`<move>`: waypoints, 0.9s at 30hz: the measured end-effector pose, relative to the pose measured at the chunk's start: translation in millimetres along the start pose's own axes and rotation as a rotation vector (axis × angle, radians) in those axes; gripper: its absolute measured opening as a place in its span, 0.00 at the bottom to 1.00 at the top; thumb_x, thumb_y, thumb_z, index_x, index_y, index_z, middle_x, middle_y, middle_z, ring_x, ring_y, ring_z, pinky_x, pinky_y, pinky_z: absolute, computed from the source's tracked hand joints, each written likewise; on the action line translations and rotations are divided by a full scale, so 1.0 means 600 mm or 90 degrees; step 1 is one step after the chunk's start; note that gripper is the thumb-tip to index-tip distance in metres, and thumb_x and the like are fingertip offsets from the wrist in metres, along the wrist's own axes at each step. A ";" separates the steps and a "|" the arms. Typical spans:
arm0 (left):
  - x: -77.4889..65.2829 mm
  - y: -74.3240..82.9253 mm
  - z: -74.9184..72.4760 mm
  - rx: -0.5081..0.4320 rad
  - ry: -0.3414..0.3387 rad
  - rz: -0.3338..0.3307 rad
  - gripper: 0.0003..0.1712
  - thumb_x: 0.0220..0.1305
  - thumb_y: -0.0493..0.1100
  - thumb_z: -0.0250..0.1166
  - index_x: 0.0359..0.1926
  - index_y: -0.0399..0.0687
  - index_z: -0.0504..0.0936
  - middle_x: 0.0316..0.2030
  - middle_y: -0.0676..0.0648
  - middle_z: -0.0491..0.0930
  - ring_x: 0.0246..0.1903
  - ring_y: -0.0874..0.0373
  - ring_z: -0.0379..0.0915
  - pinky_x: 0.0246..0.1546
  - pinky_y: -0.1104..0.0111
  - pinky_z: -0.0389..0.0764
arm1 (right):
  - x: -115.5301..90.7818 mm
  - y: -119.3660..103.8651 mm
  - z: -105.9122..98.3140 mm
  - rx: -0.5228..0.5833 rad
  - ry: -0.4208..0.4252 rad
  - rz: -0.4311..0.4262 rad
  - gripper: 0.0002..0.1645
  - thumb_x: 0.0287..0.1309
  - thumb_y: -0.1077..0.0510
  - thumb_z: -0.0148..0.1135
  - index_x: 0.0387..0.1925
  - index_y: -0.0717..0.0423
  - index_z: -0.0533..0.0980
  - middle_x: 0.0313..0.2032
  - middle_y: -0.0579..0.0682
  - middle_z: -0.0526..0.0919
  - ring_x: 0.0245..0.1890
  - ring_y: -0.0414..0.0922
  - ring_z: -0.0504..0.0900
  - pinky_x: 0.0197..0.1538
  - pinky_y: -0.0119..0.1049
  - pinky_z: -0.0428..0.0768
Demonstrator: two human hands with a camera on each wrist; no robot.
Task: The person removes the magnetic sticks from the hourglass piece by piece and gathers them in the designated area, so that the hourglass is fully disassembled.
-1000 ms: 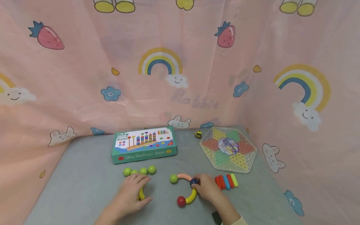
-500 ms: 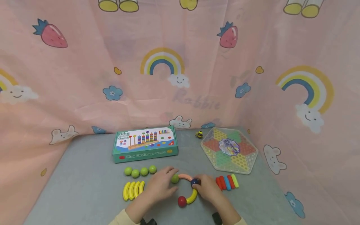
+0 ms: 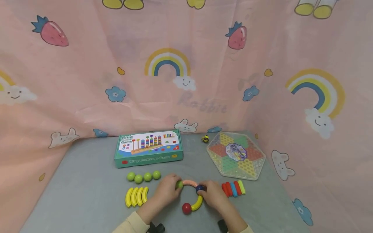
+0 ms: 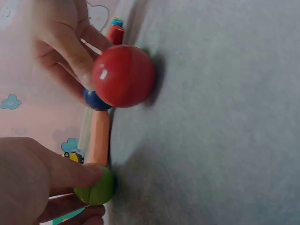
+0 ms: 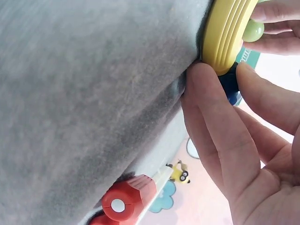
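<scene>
My left hand [image 3: 166, 191] pinches a green ball [image 4: 97, 188] between thumb and fingers, at one end of a curved chain of pieces on the table. From that ball a pink curved stick [image 3: 190, 183] leads to a dark blue ball [image 3: 200, 189]. My right hand [image 3: 215, 194] pinches the blue ball, its thumb and fingertips on either side in the right wrist view. A yellow curved stick [image 5: 229, 35] runs from the blue ball toward the red ball [image 3: 186, 208] at the near end. The left wrist view shows the red ball [image 4: 124, 76] large, partly covering the blue one.
To the left lie several green balls [image 3: 147, 177] and yellow curved sticks [image 3: 134, 197]. Red, blue and yellow-green sticks [image 3: 234, 188] lie right of my right hand. Behind stand a green game box [image 3: 148, 158], a small bee-like toy [image 3: 205, 138] and a hexagonal game board [image 3: 236, 156].
My left hand has moved right from the yellow sticks to the green ball of the chain and now grips it. The right hand has stayed on the blue ball.
</scene>
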State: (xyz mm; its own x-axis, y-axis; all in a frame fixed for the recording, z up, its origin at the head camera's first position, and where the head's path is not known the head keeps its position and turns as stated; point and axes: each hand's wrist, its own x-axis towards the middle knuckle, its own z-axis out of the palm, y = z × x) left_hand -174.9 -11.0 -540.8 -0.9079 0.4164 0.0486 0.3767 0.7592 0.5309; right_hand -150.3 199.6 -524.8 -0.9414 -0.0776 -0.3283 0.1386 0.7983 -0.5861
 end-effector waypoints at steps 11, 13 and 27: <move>0.001 -0.009 -0.016 0.007 -0.109 0.068 0.19 0.56 0.27 0.67 0.49 0.44 0.85 0.47 0.47 0.82 0.49 0.51 0.78 0.54 0.56 0.81 | 0.002 -0.001 -0.005 -0.004 -0.015 0.008 0.17 0.61 0.58 0.70 0.51 0.61 0.84 0.51 0.58 0.85 0.55 0.55 0.81 0.56 0.56 0.80; 0.004 -0.012 -0.023 0.016 -0.128 0.087 0.18 0.58 0.27 0.66 0.48 0.45 0.84 0.48 0.47 0.82 0.51 0.50 0.77 0.56 0.56 0.80 | 0.001 -0.001 -0.007 -0.003 -0.013 0.005 0.17 0.62 0.58 0.70 0.51 0.61 0.84 0.51 0.58 0.85 0.55 0.55 0.81 0.57 0.56 0.80; 0.031 -0.075 -0.057 0.047 0.070 0.015 0.19 0.59 0.38 0.74 0.51 0.41 0.83 0.47 0.46 0.82 0.46 0.54 0.75 0.47 0.59 0.81 | 0.000 0.000 -0.002 0.014 -0.008 0.022 0.24 0.58 0.54 0.73 0.54 0.60 0.82 0.51 0.58 0.85 0.54 0.54 0.81 0.57 0.56 0.80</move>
State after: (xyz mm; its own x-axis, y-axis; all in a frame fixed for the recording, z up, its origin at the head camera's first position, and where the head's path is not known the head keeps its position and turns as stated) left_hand -215.1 -54.2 -534.8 -0.9116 0.3810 0.1545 0.4073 0.7863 0.4646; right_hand -150.8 200.3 -523.9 -0.9322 -0.0581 -0.3572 0.1775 0.7868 -0.5911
